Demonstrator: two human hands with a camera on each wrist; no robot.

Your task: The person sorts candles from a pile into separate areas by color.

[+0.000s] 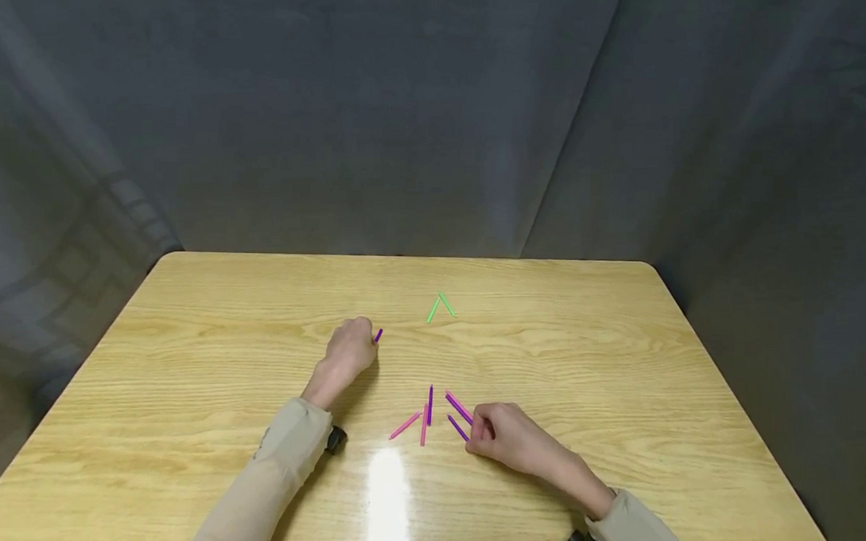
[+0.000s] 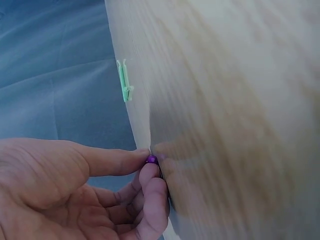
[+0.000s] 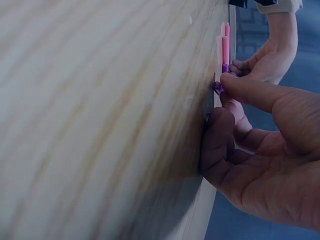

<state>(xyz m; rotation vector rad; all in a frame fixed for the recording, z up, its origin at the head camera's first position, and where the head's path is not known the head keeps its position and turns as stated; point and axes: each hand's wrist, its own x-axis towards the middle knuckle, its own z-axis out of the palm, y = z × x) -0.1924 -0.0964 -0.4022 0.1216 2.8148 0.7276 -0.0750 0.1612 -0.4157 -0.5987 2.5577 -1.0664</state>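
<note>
My left hand (image 1: 351, 346) pinches a thin purple stick (image 1: 379, 335) between thumb and forefinger, low over the left middle of the table. Its purple end (image 2: 151, 159) peeks out at the fingertips in the left wrist view. Nearer the front, my right hand (image 1: 510, 436) pinches the end of another purple stick (image 1: 458, 428) at the tabletop. Just beyond those fingers lie a purple stick (image 1: 459, 410) and a pink one side by side, partly covered by the hand. To the left are an upright-pointing purple stick (image 1: 430, 406), a pink stick (image 1: 424, 426) and a slanted pink stick (image 1: 405, 426).
Two green sticks (image 1: 433, 309) meet in an upside-down V near the back of the wooden table (image 1: 586, 337). Dark grey curtains (image 1: 371, 129) hang behind and at both sides. A bright reflection shows at the front.
</note>
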